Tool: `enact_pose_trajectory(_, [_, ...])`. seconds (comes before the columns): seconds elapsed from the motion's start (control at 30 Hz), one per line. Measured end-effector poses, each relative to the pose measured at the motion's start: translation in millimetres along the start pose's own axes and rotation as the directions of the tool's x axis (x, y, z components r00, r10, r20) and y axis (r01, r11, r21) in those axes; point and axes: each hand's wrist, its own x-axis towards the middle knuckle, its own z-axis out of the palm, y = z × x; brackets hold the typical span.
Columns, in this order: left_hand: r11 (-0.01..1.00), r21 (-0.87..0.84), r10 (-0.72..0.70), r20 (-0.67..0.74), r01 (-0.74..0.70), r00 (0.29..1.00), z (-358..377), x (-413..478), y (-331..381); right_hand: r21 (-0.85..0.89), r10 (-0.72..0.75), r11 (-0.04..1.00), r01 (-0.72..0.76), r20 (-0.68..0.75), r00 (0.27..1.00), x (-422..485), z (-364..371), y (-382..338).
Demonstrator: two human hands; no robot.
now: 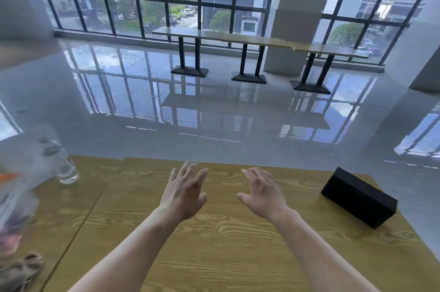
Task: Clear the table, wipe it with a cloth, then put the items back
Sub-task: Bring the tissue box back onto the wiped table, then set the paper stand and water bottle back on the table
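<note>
L hand [184, 192] & R hand [262, 194] over table [214, 244], fingers spread, holding nothing. Box [359, 198] lies near table's R edge: looks stiff, matte, prob light; take it across the narrow sides.

Left forearm [133, 244], right forearm [316, 248] bare; left grip [184, 192], right grip [262, 194] bare.
</note>
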Motion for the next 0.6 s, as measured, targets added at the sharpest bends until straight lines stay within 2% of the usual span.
enact_pose_trajectory(0.23, [0.978, 0.007, -0.208, -0.033, 0.208, 0.978, -11.3, -34.3, -61.5, 0.017, -0.178, 0.984, 0.178, 0.049, 0.983, 35.6, 33.0, -61.7])
enact_pose_trajectory(0.4, [0.925, 0.037, -0.377, -0.042, 0.379, 0.925, -19.1, -59.3, -100.5, 0.065, -0.331, 0.943, 0.325, 0.098, 0.939, 61.6, 59.2, -108.1])
enact_pose_trajectory(0.6, [0.863, 0.074, -0.498, -0.05, 0.5, 0.866, -25.6, -88.5, -137.9, 0.099, -0.446, 0.895, 0.435, 0.16, 0.881, 81.7, 82.4, -156.7])
